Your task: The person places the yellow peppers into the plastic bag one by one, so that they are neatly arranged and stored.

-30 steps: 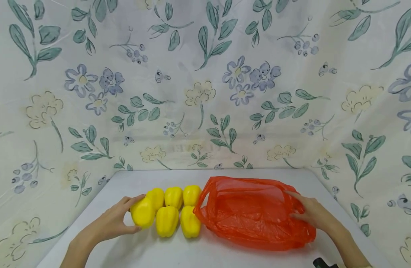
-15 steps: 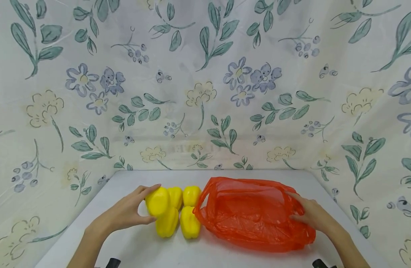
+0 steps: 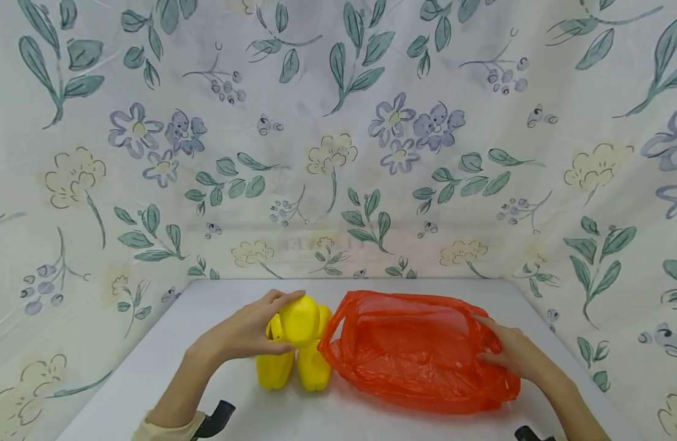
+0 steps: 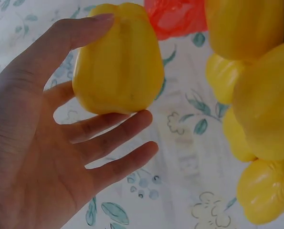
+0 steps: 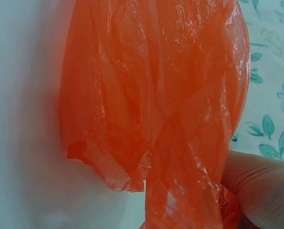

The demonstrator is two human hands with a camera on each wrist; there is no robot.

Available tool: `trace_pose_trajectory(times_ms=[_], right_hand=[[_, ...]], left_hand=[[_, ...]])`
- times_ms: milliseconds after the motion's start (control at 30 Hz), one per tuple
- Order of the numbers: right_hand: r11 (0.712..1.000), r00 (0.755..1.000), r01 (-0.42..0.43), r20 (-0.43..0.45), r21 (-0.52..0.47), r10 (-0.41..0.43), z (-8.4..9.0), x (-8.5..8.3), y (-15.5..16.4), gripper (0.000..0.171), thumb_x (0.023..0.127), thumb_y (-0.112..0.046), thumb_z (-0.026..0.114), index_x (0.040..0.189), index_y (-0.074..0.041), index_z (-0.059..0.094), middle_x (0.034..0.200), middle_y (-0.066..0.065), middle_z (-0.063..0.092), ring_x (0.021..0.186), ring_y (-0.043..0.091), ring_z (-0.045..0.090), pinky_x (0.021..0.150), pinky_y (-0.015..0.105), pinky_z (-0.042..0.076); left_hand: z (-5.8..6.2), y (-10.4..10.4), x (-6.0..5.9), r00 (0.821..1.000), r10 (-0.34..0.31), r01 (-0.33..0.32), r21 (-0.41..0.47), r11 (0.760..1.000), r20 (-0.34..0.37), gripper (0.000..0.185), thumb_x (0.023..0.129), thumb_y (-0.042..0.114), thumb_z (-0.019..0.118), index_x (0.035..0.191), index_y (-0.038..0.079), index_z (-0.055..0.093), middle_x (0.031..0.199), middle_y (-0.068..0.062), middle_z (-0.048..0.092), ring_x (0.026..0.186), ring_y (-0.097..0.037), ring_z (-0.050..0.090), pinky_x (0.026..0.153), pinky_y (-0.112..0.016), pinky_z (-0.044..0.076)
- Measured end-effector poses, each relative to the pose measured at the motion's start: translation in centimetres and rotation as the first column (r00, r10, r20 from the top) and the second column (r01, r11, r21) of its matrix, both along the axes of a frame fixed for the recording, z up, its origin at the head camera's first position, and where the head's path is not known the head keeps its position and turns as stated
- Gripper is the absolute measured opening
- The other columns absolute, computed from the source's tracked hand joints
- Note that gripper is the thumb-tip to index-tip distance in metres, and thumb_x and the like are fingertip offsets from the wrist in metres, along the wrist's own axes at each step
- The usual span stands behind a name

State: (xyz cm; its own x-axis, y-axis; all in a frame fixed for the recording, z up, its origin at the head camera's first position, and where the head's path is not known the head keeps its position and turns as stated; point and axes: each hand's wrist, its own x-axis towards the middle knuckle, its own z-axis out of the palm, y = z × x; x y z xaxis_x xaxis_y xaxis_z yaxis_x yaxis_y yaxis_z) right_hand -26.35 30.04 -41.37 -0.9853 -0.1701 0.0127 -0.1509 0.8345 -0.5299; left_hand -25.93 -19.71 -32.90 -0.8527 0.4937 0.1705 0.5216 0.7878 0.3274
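My left hand [image 3: 244, 327] holds a yellow bell pepper [image 3: 300, 321] between thumb and fingers, raised over the other peppers. In the left wrist view the thumb lies on one side of this bell pepper [image 4: 120, 62] and fingers on the other, while the lower fingers stretch out beside it. Two front yellow peppers [image 3: 274, 372] stand on the table, with others partly hidden behind the held one. To the right lies a red plastic bag [image 3: 415, 361], its opening spread. My right hand [image 3: 514, 352] grips the bag's right side; in the right wrist view the thumb [image 5: 263, 183] presses the red plastic.
A white table [image 3: 338, 422] carries the bag and peppers. Behind and at both sides hangs a floral-patterned cloth [image 3: 327, 202]. Dark camera mounts show near the left wrist [image 3: 214, 419] and right wrist [image 3: 528, 433].
My left hand has carried the held pepper rightward and upward, from the row's left end to over the back peppers by the bag. The right hand and bag have stayed in place.
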Motion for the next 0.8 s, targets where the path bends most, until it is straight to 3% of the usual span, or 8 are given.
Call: trace_pose_trajectory(times_ms=[467, 800], right_hand=[[1.000, 1.000, -0.003, -0.015, 0.016, 0.003, 0.1, 0.2, 0.0, 0.078, 0.072, -0.025, 0.075, 0.138, -0.012, 0.034, 0.119, 0.018, 0.056, 0.096, 0.026, 0.059, 0.070, 0.036, 0.056], [1.000, 1.000, 0.008, -0.014, 0.019, -0.008, 0.1, 0.1, 0.1, 0.077, 0.072, -0.024, 0.075, 0.137, -0.012, 0.036, 0.119, 0.016, 0.057, 0.095, 0.023, 0.058, 0.070, 0.035, 0.056]], left_hand=[[0.9, 5.9, -0.4, 0.985, -0.175, 0.175, -0.039, 0.984, 0.000, 0.082, 0.069, 0.052, 0.070, 0.135, 0.051, 0.021, 0.128, 0.012, 0.044, 0.104, -0.010, 0.052, 0.084, -0.036, 0.051], [0.1, 10.2, -1.8, 0.957, -0.289, 0.290, -0.072, 0.954, 0.027, 0.082, 0.071, 0.052, 0.070, 0.137, 0.048, 0.022, 0.127, 0.009, 0.044, 0.100, -0.010, 0.052, 0.080, -0.024, 0.050]])
